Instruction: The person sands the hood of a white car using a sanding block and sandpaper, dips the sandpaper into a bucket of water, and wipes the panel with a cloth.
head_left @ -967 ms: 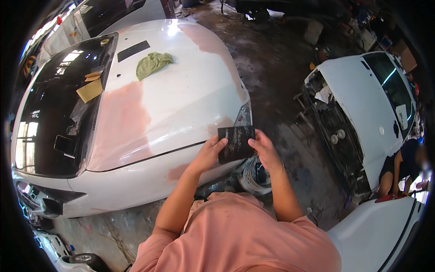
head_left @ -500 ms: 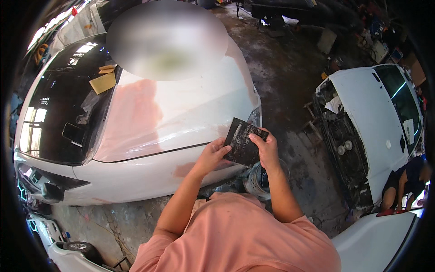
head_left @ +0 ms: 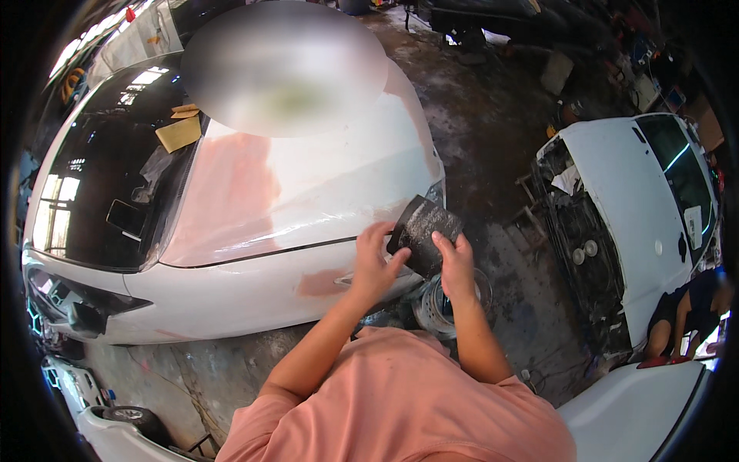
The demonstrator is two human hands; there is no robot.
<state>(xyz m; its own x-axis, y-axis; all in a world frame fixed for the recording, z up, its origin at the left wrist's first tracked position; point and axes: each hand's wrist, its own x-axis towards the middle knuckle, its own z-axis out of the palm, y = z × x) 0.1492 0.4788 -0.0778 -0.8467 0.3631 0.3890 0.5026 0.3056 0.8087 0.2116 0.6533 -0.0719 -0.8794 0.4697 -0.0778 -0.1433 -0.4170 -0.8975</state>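
Observation:
A dark sheet of sandpaper, speckled with pale residue, is held up in front of my chest beside the white car's front corner. My right hand grips its right side, thumb on the face. At the sheet's left edge is my left hand, its thumb against the lower left part and its fingers curved toward the edge; their tips are partly hidden. The sheet bends along that edge. Below and left, the white car's hood looks wet and carries pinkish patches; another patch marks the fender.
Under my right forearm stands a clear bucket. Yellowish sheets and a phone lie by the windshield. At right is a white car with its front stripped; a person crouches near it. A blurred oval hides the hood's far part.
The sandpaper has shifted slightly right and now curves along its left edge. My left hand has lifted its fingers from a flat pinch into a looser curl.

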